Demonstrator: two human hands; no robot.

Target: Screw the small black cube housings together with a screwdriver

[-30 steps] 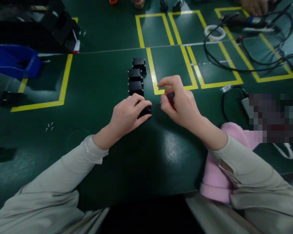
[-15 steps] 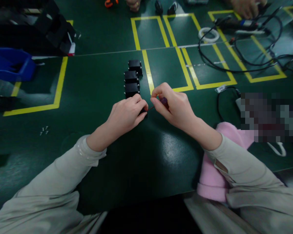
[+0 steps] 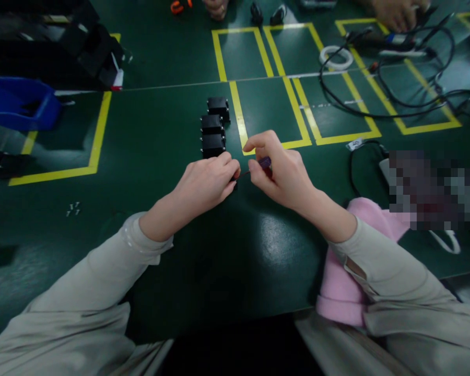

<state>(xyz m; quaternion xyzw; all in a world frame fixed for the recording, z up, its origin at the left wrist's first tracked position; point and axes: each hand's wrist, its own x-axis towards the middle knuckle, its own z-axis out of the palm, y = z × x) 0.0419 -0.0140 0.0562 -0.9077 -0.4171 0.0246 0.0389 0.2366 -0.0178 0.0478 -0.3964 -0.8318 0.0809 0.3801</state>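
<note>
blue bin (image 3: pixel 49 112) at far l. of green tbl (image 3: pixel 258 271); small screws (image 3: pixel 77 211) nearer. by l. hand (image 3: pixel 207 180), a mostly hidden dark part (image 3: pixel 234 178) is pinched, below a column of 3 blk blocks (image 3: pixel 212 142). purple driver (image 3: pixel 265 162), tip toward part, is pinched by r. hand (image 3: pixel 284 169). pink cloth (image 3: pixel 342 292) is partly covered by r. sleeve (image 3: pixel 391 266).

Open green tabletop (image 3: pixel 219 261) lies nearest the wearer, with black blocks (image 3: pixel 213 124) beyond and pink cloth (image 3: pixel 342 284) at right.
</note>
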